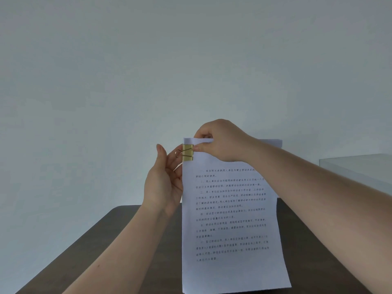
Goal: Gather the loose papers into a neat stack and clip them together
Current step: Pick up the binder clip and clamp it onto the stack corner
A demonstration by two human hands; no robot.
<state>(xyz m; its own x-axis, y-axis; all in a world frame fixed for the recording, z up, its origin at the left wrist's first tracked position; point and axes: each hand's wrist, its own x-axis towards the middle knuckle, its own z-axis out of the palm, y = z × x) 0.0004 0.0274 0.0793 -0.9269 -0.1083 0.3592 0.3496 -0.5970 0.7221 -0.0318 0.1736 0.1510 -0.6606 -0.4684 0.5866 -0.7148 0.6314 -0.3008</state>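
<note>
A stack of white printed papers point(231, 219) is held upright above the dark table point(118, 240). A gold binder clip point(188, 153) sits on the stack's left edge near the top corner. My left hand point(163, 181) is at that left edge, its fingers touching the clip's wire handle and the paper edge. My right hand point(220, 141) pinches the top edge of the stack, thumb right beside the clip. Whatever lies behind the stack is hidden.
A pale grey wall fills the upper view. A whitish box-like surface point(360, 168) stands at the right. The dark table runs below both forearms.
</note>
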